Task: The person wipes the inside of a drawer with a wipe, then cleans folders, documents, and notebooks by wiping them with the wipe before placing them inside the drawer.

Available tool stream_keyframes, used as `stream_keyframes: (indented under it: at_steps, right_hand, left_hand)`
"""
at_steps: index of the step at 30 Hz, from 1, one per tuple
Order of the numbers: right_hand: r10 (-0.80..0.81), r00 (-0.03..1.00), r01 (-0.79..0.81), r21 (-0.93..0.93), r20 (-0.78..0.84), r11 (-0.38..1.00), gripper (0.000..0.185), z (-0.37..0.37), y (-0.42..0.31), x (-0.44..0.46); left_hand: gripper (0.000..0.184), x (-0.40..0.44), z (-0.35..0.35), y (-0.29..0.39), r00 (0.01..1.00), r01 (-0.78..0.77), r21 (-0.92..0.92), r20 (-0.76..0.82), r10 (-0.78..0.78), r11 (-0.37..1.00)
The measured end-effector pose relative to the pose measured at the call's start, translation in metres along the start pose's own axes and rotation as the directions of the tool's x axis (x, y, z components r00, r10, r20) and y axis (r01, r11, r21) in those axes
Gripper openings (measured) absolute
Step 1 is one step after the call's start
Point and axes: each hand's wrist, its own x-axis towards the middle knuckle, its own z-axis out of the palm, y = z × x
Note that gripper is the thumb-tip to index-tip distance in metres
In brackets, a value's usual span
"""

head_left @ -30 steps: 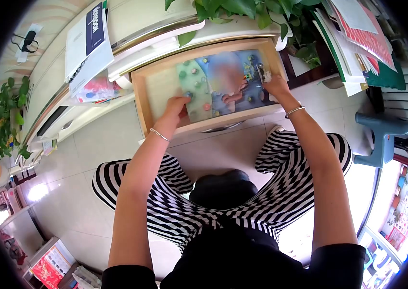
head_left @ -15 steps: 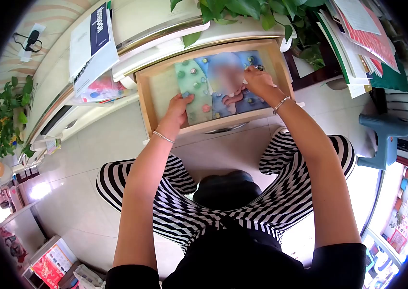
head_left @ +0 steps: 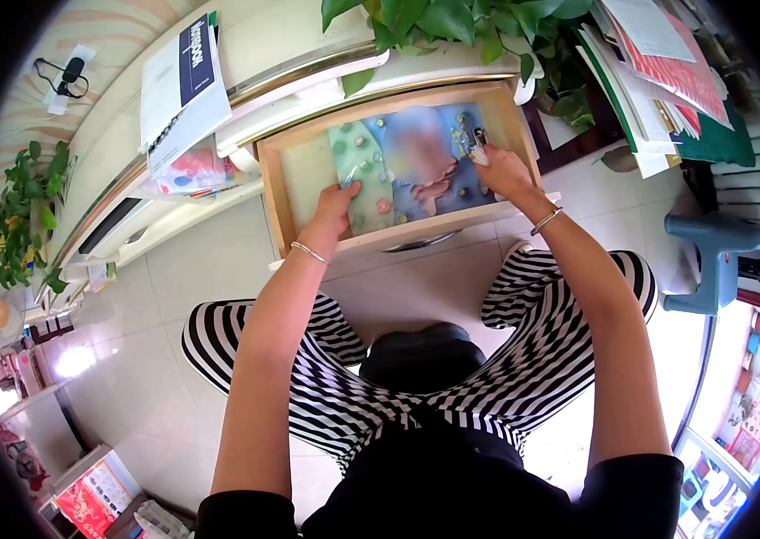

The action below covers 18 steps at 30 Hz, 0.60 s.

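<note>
A glossy photo sheet (head_left: 364, 160) with a green-and-blue background and a person pictured on it lies in the pulled-out wooden drawer (head_left: 276, 190). My left hand (head_left: 335, 207) is closed at its left edge, thumb on top and the other fingers largely hidden. At the right end of the sheet, my right hand (head_left: 505, 172) has its fingers pinched at the lower end of a small dark-and-silver object (head_left: 478, 136). What kind of object this is, I cannot make out. A pale bit shows at the fingertips.
The drawer sits under a cream cabinet top (head_left: 281, 40) that bears a notebook (head_left: 184, 85). Leafy plants (head_left: 452, 22) overhang the back. Stacked papers and folders (head_left: 658, 85) stand to the right, above a blue-grey stool (head_left: 716, 256). A black seat (head_left: 420, 355) is between my legs.
My right hand has drawn back toward me and slightly right, exposing more of the dark-and-silver object. My left hand keeps its place at the photo's edge. The view has shifted slightly.
</note>
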Motion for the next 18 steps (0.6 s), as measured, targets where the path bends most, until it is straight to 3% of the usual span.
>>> stream_keyframes:
  at_steps: [1,3,6,7,9,10,12,13,14,15,16,18]
  right_hand:
    - [0.000,1.000,0.000,0.001,-0.008,1.000,0.032,-0.003,0.002,-0.002]
    - [0.050,0.997,-0.052,-0.040,-0.058,0.998,0.033,-0.009,0.007,-0.005]
    - [0.062,0.995,-0.072,-0.137,-0.076,0.988,0.035,0.002,0.033,0.006]
    - [0.060,0.995,-0.071,-0.136,-0.081,0.988,0.035,0.002,0.035,0.006]
    - [0.255,0.957,-0.267,-0.078,-0.136,0.961,0.033,0.002,0.038,0.004]
    - [0.256,0.957,-0.267,-0.074,-0.136,0.961,0.033,0.015,0.054,0.017]
    - [-0.052,0.999,0.046,-0.263,-0.014,0.964,0.030,0.048,0.102,0.059]
    - [-0.057,0.998,0.051,-0.260,-0.014,0.964,0.030,0.039,0.093,0.053]
    - [0.045,0.999,-0.050,0.228,0.029,0.972,0.029,0.025,0.086,0.046]
    - [0.112,0.986,-0.164,0.652,0.121,0.740,0.029,0.010,0.076,0.037]
    - [0.102,0.987,-0.157,0.653,0.122,0.741,0.029,-0.001,0.066,0.030]
    - [0.086,0.973,-0.229,0.821,0.216,0.523,0.027,-0.017,0.048,0.011]
  left_hand:
    - [0.030,0.001,-0.003,0.000,1.000,-0.006,0.003,0.004,0.006,1.000]
    - [0.040,-0.001,-0.008,0.001,0.972,0.224,0.102,0.041,-0.229,0.969]
    - [0.047,-0.017,-0.010,0.012,0.957,0.241,0.264,0.095,-0.274,0.934]
    - [0.047,-0.015,-0.010,0.010,0.958,0.236,0.266,0.096,-0.269,0.935]
    - [0.044,-0.009,-0.010,0.000,0.992,0.125,0.272,-0.043,-0.117,0.954]
    - [0.044,-0.006,-0.013,-0.001,0.992,0.124,0.275,-0.045,-0.116,0.953]
    - [0.040,0.000,-0.018,0.002,0.970,0.065,0.230,-0.241,-0.008,0.971]
    - [0.040,-0.011,-0.015,0.010,0.969,0.062,0.230,-0.245,-0.004,0.971]
    - [0.039,-0.023,-0.012,0.018,0.974,0.089,0.256,-0.225,-0.031,0.962]
    - [0.037,-0.034,-0.011,0.026,0.977,0.117,0.281,-0.205,-0.059,0.953]
    - [0.037,-0.037,-0.014,0.031,0.976,0.113,0.277,-0.211,-0.054,0.954]
    - [0.032,-0.038,-0.020,0.040,0.994,0.081,0.252,-0.087,-0.061,0.964]
